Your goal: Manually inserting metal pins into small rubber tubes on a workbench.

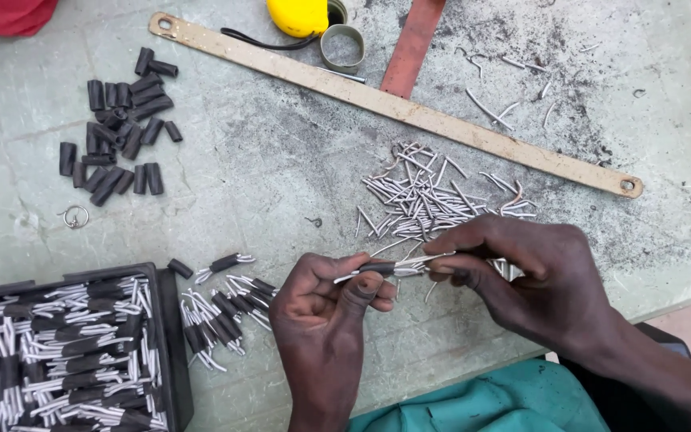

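My left hand point(325, 312) pinches a short black sleeve point(379, 268) between thumb and fingers. A bundle of thin white wire pieces point(413, 262) runs through the sleeve, and my right hand point(529, 276) grips the bundle's right end. Both hands hover over the table's near edge. Just beyond them lies a loose pile of white wire pieces point(425, 192). Finished sleeved bundles point(221, 312) lie to the left of my left hand.
A black tray point(171, 336) at the lower left holds many sleeved bundles. Loose black sleeves point(121, 128) lie at the upper left beside a small metal ring point(75, 216). A long flat metal strip point(393, 104) crosses the table. Behind it are a yellow object point(297, 16) and a red strip point(413, 44).
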